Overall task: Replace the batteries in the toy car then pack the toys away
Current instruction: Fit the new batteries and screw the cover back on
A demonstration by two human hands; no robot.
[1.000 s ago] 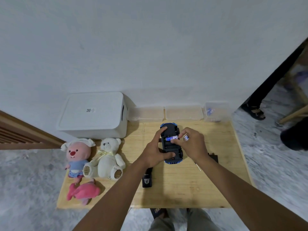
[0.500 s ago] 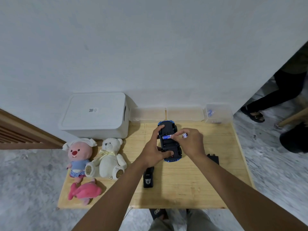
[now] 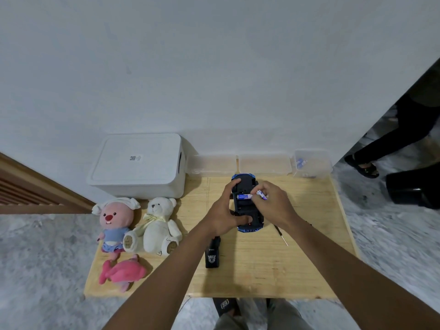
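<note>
fingers (image 3: pixel 231 186) of the left hand (image 3: pixel 223 211) wrap the toy car (image 3: pixel 247 211): index over the far end, thumb on the near end. reads as a clamp so the chassis can't slide. car sits belly-up on the table (image 3: pixel 262 270), centre of frame, battery bay exposed. right hand (image 3: pixel 273 206) pinches a loose battery (image 3: pixel 262 194) at the bay's right edge, probably lining it up to seat. seated battery (image 3: pixel 244 196) lies crosswise in the bay.

screwdriver (image 3: pixel 282 235) and black remote (image 3: pixel 212 252) lie just below the car, within reach.

containers: white box (image 3: pixel 138 163), upper left of the table, lid on, contents hidden. three clear tubs in a row against the wall. right tub (image 3: pixel 312 163) holds small blue-white bits, too small to identify. left tub (image 3: pixel 212 163) and middle tub (image 3: pixel 264 163): can't make out contents. plush toys (image 3: pixel 157 222) sit at the table's left, outside any container, so packing isn't started.
</note>
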